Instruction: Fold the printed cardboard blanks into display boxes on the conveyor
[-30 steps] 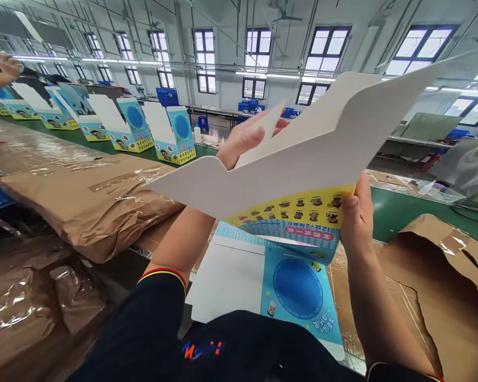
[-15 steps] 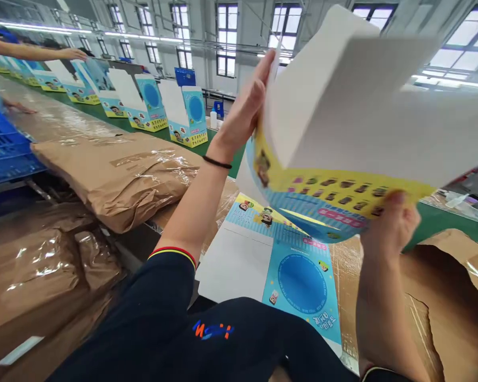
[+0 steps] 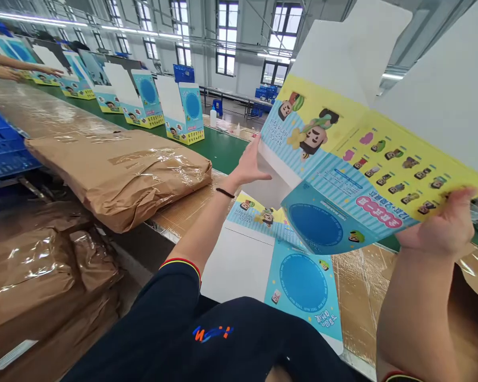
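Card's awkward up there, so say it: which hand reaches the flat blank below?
Left, probably: your left hand is open and nearer the flat blank, while your right hand is pinching the yellow panel of the raised card.

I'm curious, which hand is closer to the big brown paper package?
Left hand: just right of the package, not touching it. Right hand: much farther right, holding the printed cardboard sheet.

Smooth glossy printed paperboard with a matt white reverse; rough brown kraft paper under shiny tape.
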`<act>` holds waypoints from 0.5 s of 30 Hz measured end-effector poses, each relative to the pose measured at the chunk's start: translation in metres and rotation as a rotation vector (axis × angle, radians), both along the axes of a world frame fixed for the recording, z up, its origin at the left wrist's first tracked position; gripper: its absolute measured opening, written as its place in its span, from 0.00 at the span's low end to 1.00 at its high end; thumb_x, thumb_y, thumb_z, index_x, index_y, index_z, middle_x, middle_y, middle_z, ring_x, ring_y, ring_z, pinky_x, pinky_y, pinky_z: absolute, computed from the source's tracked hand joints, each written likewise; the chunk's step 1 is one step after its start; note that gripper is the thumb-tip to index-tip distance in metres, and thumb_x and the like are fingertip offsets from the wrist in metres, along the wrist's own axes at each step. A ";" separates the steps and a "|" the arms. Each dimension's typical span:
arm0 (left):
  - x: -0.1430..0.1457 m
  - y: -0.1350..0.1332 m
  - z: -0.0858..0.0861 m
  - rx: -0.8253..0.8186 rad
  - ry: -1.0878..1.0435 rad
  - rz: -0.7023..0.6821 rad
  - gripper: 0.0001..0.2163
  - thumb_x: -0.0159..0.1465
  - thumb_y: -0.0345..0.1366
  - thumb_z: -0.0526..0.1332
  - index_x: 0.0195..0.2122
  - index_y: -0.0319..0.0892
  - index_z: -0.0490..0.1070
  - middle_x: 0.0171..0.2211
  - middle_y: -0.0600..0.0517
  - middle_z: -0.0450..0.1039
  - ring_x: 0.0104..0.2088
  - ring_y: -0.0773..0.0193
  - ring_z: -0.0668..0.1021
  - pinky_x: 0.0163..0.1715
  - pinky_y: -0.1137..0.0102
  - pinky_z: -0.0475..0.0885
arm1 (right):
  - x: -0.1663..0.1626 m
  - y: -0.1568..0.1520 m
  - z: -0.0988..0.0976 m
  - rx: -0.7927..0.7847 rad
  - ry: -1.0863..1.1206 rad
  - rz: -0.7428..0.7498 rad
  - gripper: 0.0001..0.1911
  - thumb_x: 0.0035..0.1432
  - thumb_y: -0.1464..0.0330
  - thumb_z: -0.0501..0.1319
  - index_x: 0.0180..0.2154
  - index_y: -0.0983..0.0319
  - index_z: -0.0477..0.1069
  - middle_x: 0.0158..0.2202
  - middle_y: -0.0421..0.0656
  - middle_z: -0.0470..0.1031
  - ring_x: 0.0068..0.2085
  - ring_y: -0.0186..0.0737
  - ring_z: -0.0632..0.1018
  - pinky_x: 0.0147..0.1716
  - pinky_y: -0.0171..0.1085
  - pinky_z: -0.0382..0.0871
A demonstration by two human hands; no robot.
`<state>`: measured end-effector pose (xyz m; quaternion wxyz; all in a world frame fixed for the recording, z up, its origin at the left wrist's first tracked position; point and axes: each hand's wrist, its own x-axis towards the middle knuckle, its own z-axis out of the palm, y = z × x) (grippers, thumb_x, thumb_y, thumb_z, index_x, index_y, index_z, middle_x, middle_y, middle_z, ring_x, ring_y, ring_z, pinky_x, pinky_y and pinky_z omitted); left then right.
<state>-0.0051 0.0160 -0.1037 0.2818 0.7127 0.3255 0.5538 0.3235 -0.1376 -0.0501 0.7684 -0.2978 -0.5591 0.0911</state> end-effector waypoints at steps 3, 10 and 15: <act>0.021 -0.011 0.000 0.023 -0.137 0.189 0.54 0.44 0.54 0.79 0.69 0.39 0.60 0.68 0.39 0.58 0.75 0.36 0.38 0.74 0.46 0.36 | 0.013 0.014 0.007 -0.067 -0.084 0.073 0.28 0.55 0.41 0.62 0.32 0.61 0.75 0.53 0.55 0.74 0.62 0.69 0.70 0.54 0.65 0.71; 0.051 -0.063 -0.046 -0.270 -0.088 -0.179 0.28 0.63 0.63 0.59 0.46 0.41 0.72 0.36 0.43 0.76 0.48 0.47 0.78 0.57 0.52 0.70 | 0.015 0.033 -0.010 0.036 0.163 -0.136 0.24 0.59 0.46 0.61 0.36 0.62 0.70 0.49 0.57 0.74 0.57 0.67 0.75 0.51 0.61 0.75; 0.034 -0.074 -0.055 -0.280 0.144 -0.387 0.23 0.53 0.59 0.71 0.28 0.43 0.71 0.30 0.51 0.69 0.34 0.61 0.76 0.39 0.65 0.75 | -0.002 0.020 -0.017 0.081 0.195 -0.339 0.26 0.55 0.43 0.63 0.35 0.61 0.69 0.44 0.54 0.75 0.57 0.64 0.75 0.47 0.56 0.80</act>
